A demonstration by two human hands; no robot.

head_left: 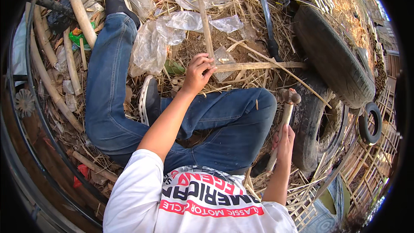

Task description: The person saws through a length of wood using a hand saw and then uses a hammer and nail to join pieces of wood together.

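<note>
My left hand (199, 72) is closed, its fingers pinching the corner where two bamboo strips cross. One bamboo strip (202, 15) runs away from me. The other, a flat bamboo strip (258, 66), reaches right toward the tires. Small pale bits lie on a piece of clear plastic (221, 76) beside that corner. Wrapped round a wooden handle, my right hand (283, 143) holds a hammer (286, 114) upright by my bent knee. Its rounded metal head points up, apart from the strips. Beyond the flat strip lies a long knife (267, 19) with a black handle.
A worn tire (334, 56) leans at the right over another tire (308, 118), with a small tire (370, 123) past them. Crumpled plastic sheeting (151, 47), straw and litter cover the ground. Bamboo poles (79, 11) lie left of my legs, near a curved black metal frame (43, 125).
</note>
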